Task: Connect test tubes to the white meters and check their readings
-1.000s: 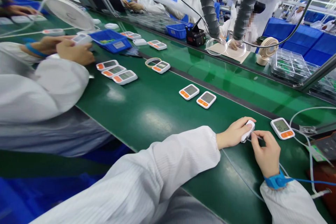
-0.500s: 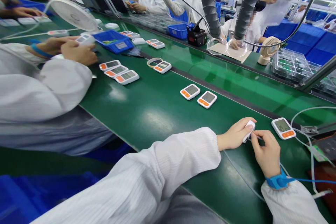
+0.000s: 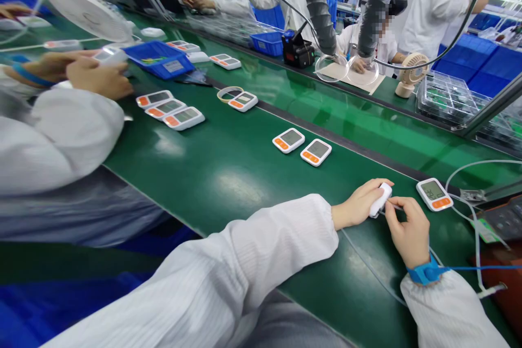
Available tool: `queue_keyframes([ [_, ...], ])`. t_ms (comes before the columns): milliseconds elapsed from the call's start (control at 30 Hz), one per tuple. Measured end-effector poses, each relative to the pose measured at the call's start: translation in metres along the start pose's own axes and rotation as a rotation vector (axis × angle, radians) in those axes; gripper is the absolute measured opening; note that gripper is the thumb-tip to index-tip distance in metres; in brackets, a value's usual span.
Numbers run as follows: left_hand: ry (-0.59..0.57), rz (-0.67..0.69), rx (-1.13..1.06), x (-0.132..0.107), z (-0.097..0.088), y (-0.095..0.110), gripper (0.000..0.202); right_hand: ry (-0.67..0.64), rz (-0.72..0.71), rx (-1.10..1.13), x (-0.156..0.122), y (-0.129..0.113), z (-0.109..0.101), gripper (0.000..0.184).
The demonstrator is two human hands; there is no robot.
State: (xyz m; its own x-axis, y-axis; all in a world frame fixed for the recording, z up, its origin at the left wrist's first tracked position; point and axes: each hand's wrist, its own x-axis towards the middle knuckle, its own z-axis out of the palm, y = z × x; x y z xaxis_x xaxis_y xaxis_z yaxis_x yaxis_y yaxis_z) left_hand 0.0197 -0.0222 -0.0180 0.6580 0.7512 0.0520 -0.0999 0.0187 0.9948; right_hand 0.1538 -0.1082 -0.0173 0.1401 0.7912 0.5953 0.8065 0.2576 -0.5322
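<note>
At the near edge of the green surface, the left hand closes its grip round a small white device stood on its edge. At that device's end the right hand pinches thumb and forefinger narrow (what lies between them is too small to tell). Just beside, an orange-buttoned unit lies flat; a blue wrist strap circles the right wrist.

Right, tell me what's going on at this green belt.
The person's left hand grips a small white device stood on edge on the green belt, while the right hand pinches a thin wire at its end. A white-and-orange meter lies face up just beyond them, two more meters further along. To the left, a co-worker's hands hold another unit.
</note>
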Motion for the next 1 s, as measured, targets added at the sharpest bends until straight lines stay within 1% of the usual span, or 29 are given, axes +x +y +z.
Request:
queue_keyframes([
  [167,-0.011,0.018,0.042,0.0,-0.001,0.0,0.04,0.007,0.001,-0.013,0.0,0.0,-0.001,0.015],
  [367,-0.079,0.035,0.104,0.0,-0.003,0.004,0.047,-0.004,-0.027,-0.06,-0.002,0.0,-0.003,0.02],
  [433,-0.079,0.042,0.108,0.0,-0.003,0.005,0.046,-0.002,-0.021,-0.082,-0.003,0.001,-0.002,0.022],
  [500,-0.054,0.04,0.097,-0.001,-0.002,0.006,0.043,-0.004,-0.013,-0.104,-0.004,0.002,-0.001,0.022],
  [600,0.01,-0.034,-0.029,0.0,0.0,0.006,0.035,-0.008,-0.053,-0.141,-0.002,0.004,0.0,0.02],
  [633,0.022,-0.074,-0.102,0.001,0.0,0.006,0.033,0.013,-0.077,-0.162,-0.001,0.004,0.0,0.018],
  [700,0.025,-0.146,-0.263,0.003,-0.001,0.006,0.034,0.102,-0.11,-0.217,0.0,0.002,-0.001,0.018],
  [733,0.031,-0.164,-0.333,0.004,-0.002,0.006,0.036,0.14,-0.118,-0.23,0.001,0.0,-0.002,0.018],
  [767,0.047,-0.167,-0.393,0.005,-0.002,0.006,0.04,0.151,-0.12,-0.225,0.001,-0.002,-0.003,0.019],
  [833,0.099,-0.143,-0.472,0.008,-0.003,0.007,0.047,0.092,-0.124,-0.173,-0.001,-0.007,-0.003,0.019],
  [933,0.166,-0.114,-0.48,0.009,-0.004,0.009,0.054,-0.046,-0.142,-0.099,-0.003,-0.013,-0.002,0.017],
  [1000,0.184,-0.103,-0.438,0.01,-0.005,0.009,0.054,-0.059,-0.14,-0.109,-0.005,-0.013,0.0,0.019],
])
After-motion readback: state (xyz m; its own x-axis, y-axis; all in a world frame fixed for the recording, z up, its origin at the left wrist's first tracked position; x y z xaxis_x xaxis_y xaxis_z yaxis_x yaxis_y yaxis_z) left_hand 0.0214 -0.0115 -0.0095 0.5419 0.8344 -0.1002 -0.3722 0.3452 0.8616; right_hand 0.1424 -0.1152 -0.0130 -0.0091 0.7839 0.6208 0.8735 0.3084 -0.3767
